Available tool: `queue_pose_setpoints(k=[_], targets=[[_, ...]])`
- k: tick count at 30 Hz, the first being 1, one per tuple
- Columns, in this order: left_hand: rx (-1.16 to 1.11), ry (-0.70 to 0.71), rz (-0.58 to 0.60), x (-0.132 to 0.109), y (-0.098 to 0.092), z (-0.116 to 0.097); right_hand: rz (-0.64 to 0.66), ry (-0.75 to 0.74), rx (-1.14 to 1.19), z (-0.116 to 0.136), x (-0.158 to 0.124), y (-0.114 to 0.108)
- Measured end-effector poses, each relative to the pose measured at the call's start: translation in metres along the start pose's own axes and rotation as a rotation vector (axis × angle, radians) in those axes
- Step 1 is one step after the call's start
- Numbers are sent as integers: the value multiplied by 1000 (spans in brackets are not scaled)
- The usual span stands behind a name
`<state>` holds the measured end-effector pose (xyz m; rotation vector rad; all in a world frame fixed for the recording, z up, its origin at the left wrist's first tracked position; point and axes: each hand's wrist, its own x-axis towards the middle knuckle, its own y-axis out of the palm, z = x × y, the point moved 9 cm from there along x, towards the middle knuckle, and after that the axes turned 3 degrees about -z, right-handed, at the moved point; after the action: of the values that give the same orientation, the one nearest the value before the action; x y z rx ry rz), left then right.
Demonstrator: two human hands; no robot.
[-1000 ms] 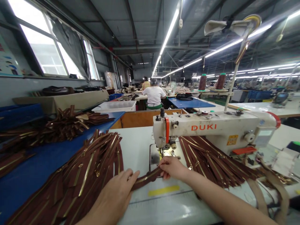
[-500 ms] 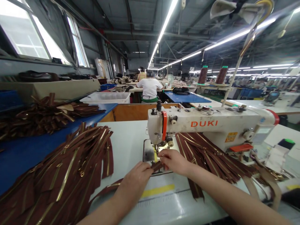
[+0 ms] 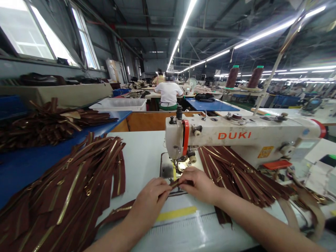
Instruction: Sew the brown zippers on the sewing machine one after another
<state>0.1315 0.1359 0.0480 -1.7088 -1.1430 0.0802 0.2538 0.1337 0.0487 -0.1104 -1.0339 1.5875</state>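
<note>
A brown zipper (image 3: 123,209) with gold teeth runs under my left forearm and up to the front of the sewing machine (image 3: 207,134). My left hand (image 3: 152,196) pinches it, fingers closed. Just to the right, my right hand (image 3: 198,183) grips the zipper's end between thumb and fingers, close in front of the needle area. A short stretch of brown tape shows between the two hands. The lit metal needle plate (image 3: 166,168) lies beyond my fingertips. The fingers partly hide the zipper's end.
A large heap of brown zippers (image 3: 76,189) covers the table's left side. Another bundle of zippers (image 3: 231,171) lies beneath the machine arm. More brown strips (image 3: 52,122) rest on a blue table (image 3: 15,175). Thread cones (image 3: 232,77) stand behind. A person (image 3: 168,92) sits ahead, back turned.
My hands have drawn slightly back from the needle, and my right fingers now sit lower on the zipper's end. The whole view has shifted slightly.
</note>
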Motion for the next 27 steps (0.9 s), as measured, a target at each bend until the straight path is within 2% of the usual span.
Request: queue_pose_setpoints(k=[6, 17, 24, 27], targets=[[-38, -38, -2, 0, 0, 3, -11, -29, -31, 3, -3, -1], [-93, -74, -2, -3, -1, 6, 36, 88, -17, -3, -1, 0], [-72, -10, -4, -3, -3, 3, -57, 183, -76, -10, -4, -1], [23, 79, -3, -7, -1, -3, -71, 197, -131, -10, -5, 0]])
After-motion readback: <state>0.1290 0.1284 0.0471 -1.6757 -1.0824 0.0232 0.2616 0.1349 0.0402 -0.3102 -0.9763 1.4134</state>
